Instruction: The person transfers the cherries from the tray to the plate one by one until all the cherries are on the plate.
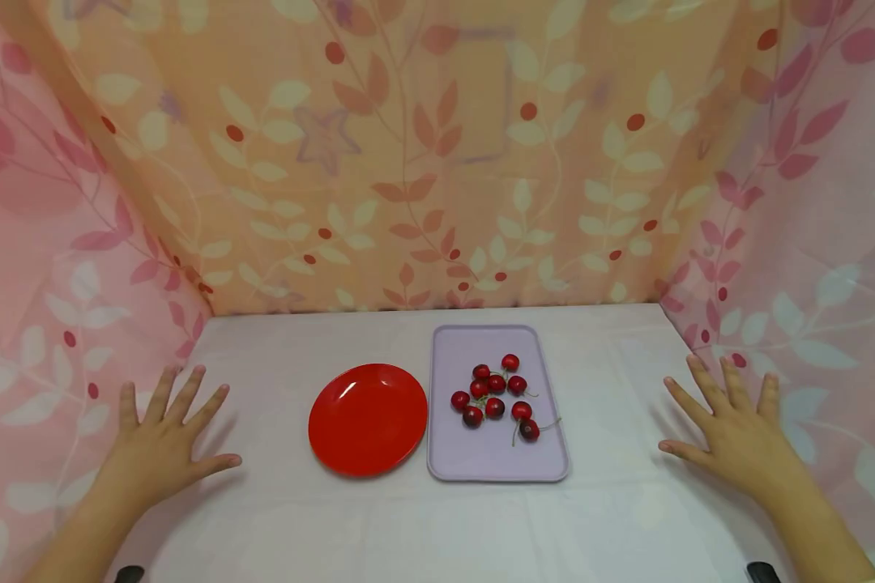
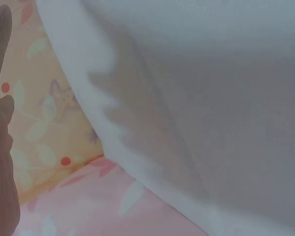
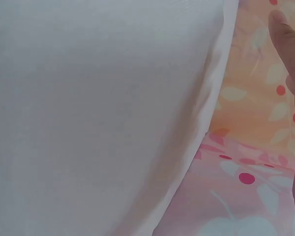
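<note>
In the head view, several dark red cherries (image 1: 494, 408), some with green stems, lie in a loose cluster on a pale purple rectangular tray (image 1: 481, 457). Just left of the tray is a round red plate (image 1: 368, 421) with a bare surface. My left hand (image 1: 156, 449) is spread over the left side of the table, its fingers straight and holding nothing. On the far right my right hand (image 1: 740, 437) is likewise spread, apart from the tray. Each wrist view catches only the edge of its hand and a shadow on the white cloth.
A white cloth (image 1: 379, 534) covers the table. Behind it hangs an orange leaf-patterned curtain (image 1: 423, 162), and pink patterned curtains (image 1: 22, 267) close off the left and right sides. Small black objects (image 1: 761, 572) show at the bottom edge near both forearms.
</note>
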Demonstrator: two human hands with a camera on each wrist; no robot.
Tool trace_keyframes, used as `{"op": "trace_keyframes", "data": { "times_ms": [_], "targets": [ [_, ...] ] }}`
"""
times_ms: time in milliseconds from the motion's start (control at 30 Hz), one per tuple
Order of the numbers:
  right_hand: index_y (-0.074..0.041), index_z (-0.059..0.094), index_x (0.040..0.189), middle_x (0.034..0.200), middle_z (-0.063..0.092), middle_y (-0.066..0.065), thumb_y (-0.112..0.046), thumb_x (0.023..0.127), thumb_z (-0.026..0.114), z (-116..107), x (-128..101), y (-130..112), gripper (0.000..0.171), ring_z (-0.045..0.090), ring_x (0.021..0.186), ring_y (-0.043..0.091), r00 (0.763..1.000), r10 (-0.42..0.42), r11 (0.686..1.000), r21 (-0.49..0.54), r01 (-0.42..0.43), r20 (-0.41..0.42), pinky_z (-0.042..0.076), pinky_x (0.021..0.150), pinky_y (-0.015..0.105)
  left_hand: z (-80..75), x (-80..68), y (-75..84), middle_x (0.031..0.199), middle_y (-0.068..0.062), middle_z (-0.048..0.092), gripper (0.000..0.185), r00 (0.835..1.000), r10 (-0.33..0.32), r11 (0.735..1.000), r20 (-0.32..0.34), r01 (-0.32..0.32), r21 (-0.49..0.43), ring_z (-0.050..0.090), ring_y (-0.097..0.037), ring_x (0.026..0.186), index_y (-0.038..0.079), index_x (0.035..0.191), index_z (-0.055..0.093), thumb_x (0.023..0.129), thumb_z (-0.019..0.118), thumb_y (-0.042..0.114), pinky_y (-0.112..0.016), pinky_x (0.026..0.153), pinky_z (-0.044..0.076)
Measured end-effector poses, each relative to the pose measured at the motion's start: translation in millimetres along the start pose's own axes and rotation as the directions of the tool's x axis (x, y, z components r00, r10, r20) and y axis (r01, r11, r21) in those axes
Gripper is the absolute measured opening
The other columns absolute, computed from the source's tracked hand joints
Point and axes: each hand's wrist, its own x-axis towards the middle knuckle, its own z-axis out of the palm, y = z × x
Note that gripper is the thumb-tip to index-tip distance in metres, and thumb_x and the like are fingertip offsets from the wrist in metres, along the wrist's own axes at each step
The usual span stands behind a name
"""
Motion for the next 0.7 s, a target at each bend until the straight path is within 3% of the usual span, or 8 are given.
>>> {"op": "trace_keyframes", "data": {
  "times_ms": [233, 700],
  "targets": [
    [-0.032, 0.034, 0.161, 0.174, -0.002, 0.002, -0.075, 0.077, 0.072, -1, 4, -3, 0.102, -0.016, 0.158, 0.034, 1.000, 0.001, 1.000, 0.008, -0.001, -0.014, -0.021, 0.112, 0.075, -1.4, 1.7, 2.4, 0.173, -0.014, 0.003, 0.111, 1.000, 0.011, 1.000, 0.000, -0.011, -0.005, -0.018, -0.036, 0.157, 0.029, 0.164, 0.024, 0.077, 0.062, 0.085, -0.071, 0.114, -0.023],
    [-0.032, 0.032, 0.162, 0.174, -0.002, 0.005, -0.073, 0.076, 0.074, -5, 11, -5, 0.104, -0.017, 0.157, 0.033, 1.000, 0.011, 0.999, 0.031, -0.010, -0.019, -0.022, 0.112, 0.075, 1.1, 6.0, 2.2, 0.173, -0.012, -0.002, 0.113, 1.000, 0.013, 1.000, -0.016, -0.014, -0.023, -0.020, -0.036, 0.157, 0.031, 0.165, 0.019, 0.076, 0.063, 0.084, -0.073, 0.113, -0.023]
  ]
}}
